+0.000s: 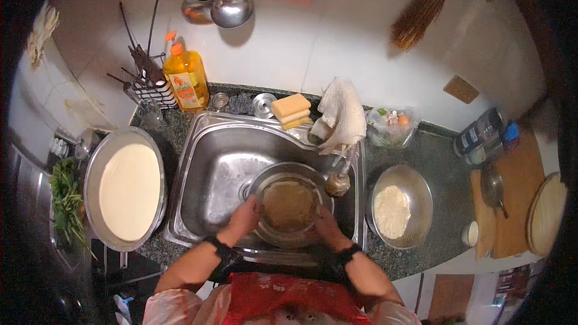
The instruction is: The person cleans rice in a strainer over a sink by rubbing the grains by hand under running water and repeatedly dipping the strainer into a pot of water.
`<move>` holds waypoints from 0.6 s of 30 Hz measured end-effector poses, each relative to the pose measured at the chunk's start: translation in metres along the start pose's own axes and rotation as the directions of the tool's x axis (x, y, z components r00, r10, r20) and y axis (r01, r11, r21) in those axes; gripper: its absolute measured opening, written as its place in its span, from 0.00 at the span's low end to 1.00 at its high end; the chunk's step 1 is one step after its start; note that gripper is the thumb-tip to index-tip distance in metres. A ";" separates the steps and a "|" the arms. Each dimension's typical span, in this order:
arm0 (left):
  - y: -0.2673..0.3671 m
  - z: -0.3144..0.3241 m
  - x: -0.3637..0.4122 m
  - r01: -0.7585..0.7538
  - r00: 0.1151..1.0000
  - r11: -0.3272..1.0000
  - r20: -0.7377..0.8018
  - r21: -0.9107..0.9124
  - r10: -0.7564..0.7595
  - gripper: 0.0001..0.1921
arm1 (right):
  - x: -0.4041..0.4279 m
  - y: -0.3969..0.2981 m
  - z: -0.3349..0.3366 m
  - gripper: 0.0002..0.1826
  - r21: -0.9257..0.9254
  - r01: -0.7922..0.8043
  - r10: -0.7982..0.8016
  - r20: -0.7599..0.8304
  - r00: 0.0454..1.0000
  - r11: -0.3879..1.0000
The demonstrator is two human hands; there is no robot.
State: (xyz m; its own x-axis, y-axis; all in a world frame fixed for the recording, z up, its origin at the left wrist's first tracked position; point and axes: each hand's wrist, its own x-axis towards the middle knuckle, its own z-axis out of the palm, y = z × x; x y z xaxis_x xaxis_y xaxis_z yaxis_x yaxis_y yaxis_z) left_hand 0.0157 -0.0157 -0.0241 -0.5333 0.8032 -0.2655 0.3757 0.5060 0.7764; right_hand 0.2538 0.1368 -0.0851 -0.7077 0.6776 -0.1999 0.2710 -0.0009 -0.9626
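Note:
A round metal bowl with brownish contents is in the right half of the stainless steel sink. My left hand grips its left rim, and my right hand holds the right rim. Both wrists wear black bands. The fingertips are partly hidden at the bowl's sides. Behind my right hand, the faucet's wrapped outlet hangs beside the bowl, with a whitish cloth draped over the faucet. Stacked sponges lie at the sink's back edge.
A big basin of pale liquid stands left of the sink, with leafy greens beyond. Rightward are a metal bowl with dough, a wooden cutting board and a bagged item. An orange soap bottle stands behind.

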 end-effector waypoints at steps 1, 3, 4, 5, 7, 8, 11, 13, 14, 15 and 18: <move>-0.002 0.007 0.016 -0.075 0.996 0.995 -0.033 0.058 0.077 0.11 | 0.018 0.051 -0.003 0.20 -0.294 0.215 -0.228 -0.009 0.974 0.931; 0.023 -0.011 0.017 -0.093 0.995 0.992 -0.029 0.090 0.096 0.11 | 0.037 0.056 -0.006 0.21 -0.556 0.388 -0.430 0.060 0.901 0.735; 0.037 -0.020 0.009 -0.092 0.996 0.989 -0.008 0.119 0.094 0.11 | 0.034 0.052 -0.014 0.22 -0.375 0.373 -0.359 0.110 0.927 0.849; 0.046 -0.025 -0.004 -0.075 0.997 0.990 0.008 0.117 0.075 0.11 | 0.025 0.042 -0.012 0.23 -0.275 0.345 -0.316 0.146 0.938 0.897; 0.068 -0.037 -0.014 -0.192 0.980 0.976 -0.039 0.101 0.196 0.10 | 0.012 0.018 -0.010 0.25 -0.181 0.232 -0.215 0.106 0.971 0.956; 0.061 -0.030 -0.005 -0.198 0.979 0.975 -0.037 0.100 0.203 0.10 | 0.009 0.015 -0.011 0.25 -0.178 0.190 -0.181 0.064 0.981 0.965; 0.034 -0.013 0.003 -0.224 0.970 0.967 -0.066 0.118 0.233 0.10 | 0.018 0.002 -0.014 0.26 -0.228 0.164 -0.120 0.195 0.974 0.960; 0.041 -0.017 0.007 -0.113 0.993 0.988 -0.031 0.103 0.116 0.09 | 0.022 -0.015 -0.013 0.26 -0.220 0.126 -0.097 0.138 0.986 0.967; 0.040 -0.019 0.002 -0.100 0.994 0.990 -0.024 0.102 0.103 0.09 | 0.012 -0.030 -0.006 0.26 -0.199 0.079 -0.061 0.093 0.994 0.977; 0.043 -0.023 -0.005 -0.135 0.989 0.986 -0.049 0.098 0.140 0.09 | 0.000 -0.045 -0.002 0.26 -0.175 0.030 -0.023 0.042 0.999 0.984; 0.043 -0.020 -0.011 -0.176 0.978 0.978 -0.096 0.113 0.187 0.10 | -0.001 -0.085 -0.004 0.27 0.298 -0.254 0.232 0.108 0.967 0.920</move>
State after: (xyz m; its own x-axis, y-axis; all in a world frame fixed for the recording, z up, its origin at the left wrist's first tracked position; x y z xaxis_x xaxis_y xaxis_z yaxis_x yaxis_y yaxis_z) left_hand 0.0229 -0.0092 0.0232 -0.5241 0.8496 -0.0596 0.5469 0.3894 0.7411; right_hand 0.2336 0.1392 -0.0021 -0.6920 0.5752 -0.4363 0.2351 -0.3918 -0.8895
